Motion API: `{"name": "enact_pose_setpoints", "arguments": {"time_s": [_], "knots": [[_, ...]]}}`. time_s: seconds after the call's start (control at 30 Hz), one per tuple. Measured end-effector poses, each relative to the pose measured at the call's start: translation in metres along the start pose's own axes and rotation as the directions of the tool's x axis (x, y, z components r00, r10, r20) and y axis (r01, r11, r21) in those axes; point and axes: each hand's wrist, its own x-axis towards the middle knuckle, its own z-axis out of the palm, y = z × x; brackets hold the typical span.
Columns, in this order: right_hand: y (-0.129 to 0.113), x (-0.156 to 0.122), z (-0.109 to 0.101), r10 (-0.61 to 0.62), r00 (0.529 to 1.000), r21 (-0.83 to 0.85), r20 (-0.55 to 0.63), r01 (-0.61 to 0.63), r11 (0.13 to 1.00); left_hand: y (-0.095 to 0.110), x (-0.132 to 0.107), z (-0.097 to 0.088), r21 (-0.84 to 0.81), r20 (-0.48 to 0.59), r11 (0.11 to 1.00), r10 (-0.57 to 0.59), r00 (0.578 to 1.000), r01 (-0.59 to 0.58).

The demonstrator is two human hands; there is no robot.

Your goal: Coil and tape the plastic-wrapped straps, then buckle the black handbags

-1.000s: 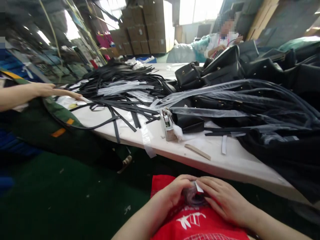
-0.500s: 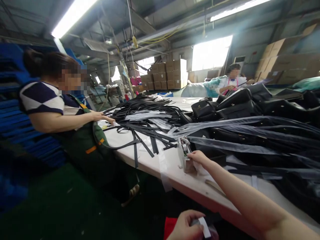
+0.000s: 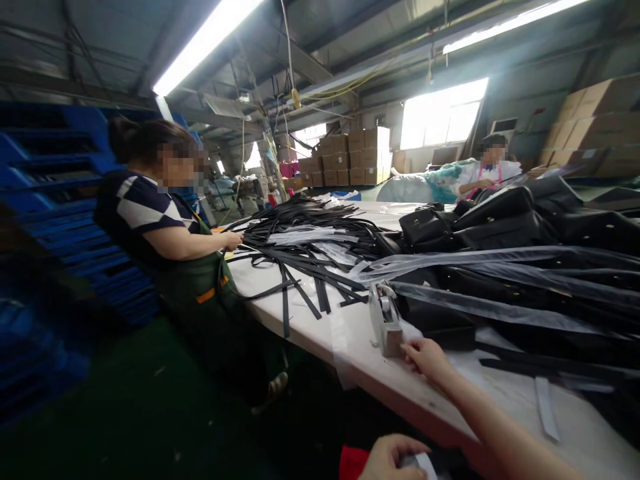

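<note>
My right hand (image 3: pixel 427 359) is at the near end of a tape dispenser (image 3: pixel 387 327) on the table edge. Its fingertips are pinched together; whatever they hold is too small to make out. Low in the view, my left hand (image 3: pixel 393 460) is closed around a black strap (image 3: pixel 450 459) with a white strip (image 3: pixel 426 465) around it. The frame's bottom edge cuts this hand off. Long translucent plastic strips (image 3: pixel 490 303) lie just past the dispenser, over a pile of black bags (image 3: pixel 505 227).
Black straps (image 3: pixel 310 257) are heaped across the white table (image 3: pixel 300 327). A co-worker (image 3: pixel 170 220) in a green apron stands at its left side; another person (image 3: pixel 493 170) sits at the far side. Blue pallets (image 3: pixel 55 200) are stacked left, and cartons (image 3: pixel 355 157) stand behind.
My right hand has moved from the dispenser's roll side toward its near end, closer to me. My left hand still grips the strap. The co-worker's hands have drawn together. The view has shifted left.
</note>
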Motion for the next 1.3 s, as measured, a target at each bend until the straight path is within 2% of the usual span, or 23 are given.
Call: {"name": "enact_pose_setpoints", "arguments": {"time_s": [0.1, 0.17, 0.27, 0.37, 0.53, 0.77, 0.87, 0.93, 1.0, 1.1, 1.2, 1.27, 1.3], "knots": [[-0.008, -0.035, -0.016, -0.104, 0.994, -0.059, -0.011, 0.104, 0.993, 0.027, -0.011, 0.012, 0.012, -0.091, 0.997, 0.082, 0.992, -0.081], [-0.019, -0.072, -0.028, -0.171, 0.983, 0.037, 0.066, 0.169, 0.985, 0.047, -0.019, 0.019, 0.018, -0.175, 0.986, 0.168, 0.97, -0.167], [-0.032, -0.122, -0.037, -0.17, 0.955, 0.244, 0.244, 0.109, 0.964, 0.068, -0.019, 0.021, 0.08, -0.177, 0.956, 0.293, 0.94, -0.283], [-0.03, -0.15, -0.037, -0.122, 0.935, 0.321, 0.332, 0.009, 0.947, 0.073, -0.014, 0.025, 0.113, -0.153, 0.944, 0.325, 0.933, -0.311], [-0.013, -0.161, -0.035, -0.031, 0.958, 0.344, 0.286, -0.072, 0.936, 0.074, -0.015, 0.038, 0.2, -0.12, 0.914, 0.379, 0.917, -0.352], [-0.009, -0.159, -0.035, 0.045, 0.967, 0.349, 0.252, -0.135, 0.928, 0.075, -0.015, 0.044, 0.162, -0.134, 0.92, 0.378, 0.916, -0.356], [-0.005, -0.159, -0.034, 0.024, 0.956, 0.362, 0.294, -0.135, 0.922, 0.08, -0.014, 0.048, 0.174, -0.208, 0.923, 0.375, 0.903, -0.343], [-0.002, -0.159, -0.032, -0.003, 0.943, 0.415, 0.333, -0.143, 0.899, 0.084, -0.014, 0.051, 0.208, -0.301, 0.911, 0.406, 0.863, -0.356], [-0.001, -0.158, -0.029, -0.027, 0.946, 0.468, 0.323, -0.135, 0.873, 0.087, -0.016, 0.055, 0.296, -0.337, 0.874, 0.473, 0.814, -0.386], [-0.005, -0.161, -0.027, -0.016, 0.978, 0.486, 0.21, -0.09, 0.869, 0.09, -0.022, 0.066, 0.46, -0.269, 0.774, 0.588, 0.763, -0.435], [-0.01, -0.166, -0.031, 0.039, 0.995, 0.476, 0.091, -0.078, 0.876, 0.088, -0.028, 0.078, 0.536, -0.136, 0.656, 0.688, 0.713, -0.531], [-0.01, -0.167, -0.034, 0.033, 0.999, 0.505, 0.039, -0.049, 0.862, 0.083, -0.025, 0.08, 0.56, -0.042, 0.554, 0.761, 0.647, -0.616], [-0.007, -0.167, -0.036, -0.002, 0.999, 0.54, 0.038, -0.019, 0.842, 0.08, -0.019, 0.08, 0.571, -0.033, 0.515, 0.792, 0.61, -0.639]]}}
